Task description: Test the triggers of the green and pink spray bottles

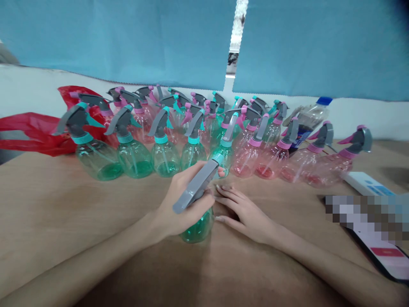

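My left hand [182, 198] is wrapped round the neck of a green spray bottle [198, 228] with a grey trigger head and a turquoise nozzle. That bottle stands on the wooden table, close in front of me. To its right, my right hand [244, 211] rests flat on the table with the fingers stretched out, close to the bottle and holding nothing. Behind both hands runs a front row of spray bottles: green ones [136, 160] with turquoise collars on the left, pink ones [246, 160] with pink collars on the right. My left hand hides the held bottle's neck.
More spray bottles [147, 121] crowd behind the front row. A red plastic bag [47, 134] lies at the left. On the right are a tilted clear bottle with a blue cap [324, 101], a white box [367, 183] and a phone [375, 243]. Blue cloth [128, 42] hangs behind.
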